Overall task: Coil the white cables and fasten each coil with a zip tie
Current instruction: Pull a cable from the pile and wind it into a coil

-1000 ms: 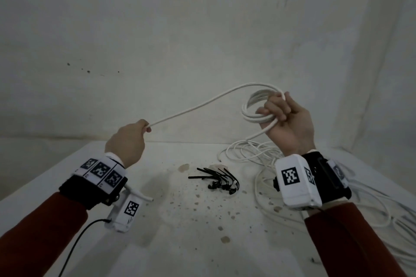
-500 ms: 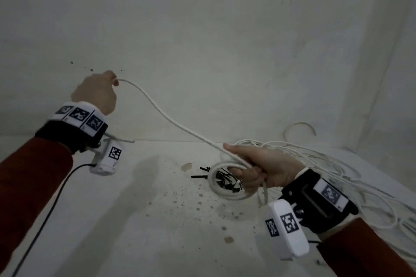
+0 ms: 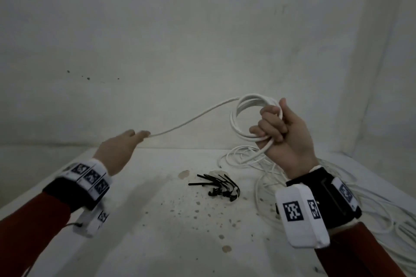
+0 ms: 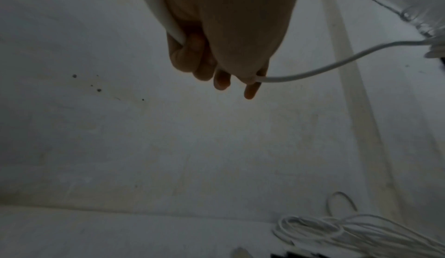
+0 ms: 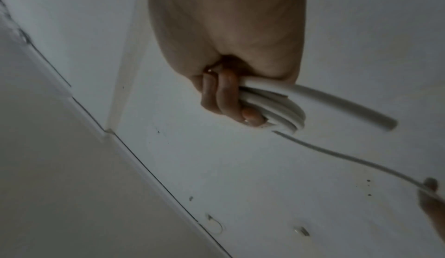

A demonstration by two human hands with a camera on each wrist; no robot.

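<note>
1. The person's right hand (image 3: 286, 135) is gripping a small coil of smooth white round cable (image 3: 245, 117), fingers curled round the stacked loops, apparently so the turns cannot spring apart. It is holding the coil up above the worktop.
2. The left hand (image 3: 121, 150) is pinching the free run of that same cable (image 3: 191, 119) between thumb and forefinger, while the other fingers are hanging loosely curled. The run is sagging gently between the two hands, probably to feed the next turn without kinks.
3. More loose white cable (image 3: 247, 159) is lying tangled on the pale, speckled worktop (image 3: 157, 243), below and to the right of the raised coil, so a good deal of winding looks unfinished.
4. A small heap of thin black plastic zip ties (image 3: 218, 186) is waiting on the worktop between the arms, within easy reach for the fastening, which is not yet begun.
</note>
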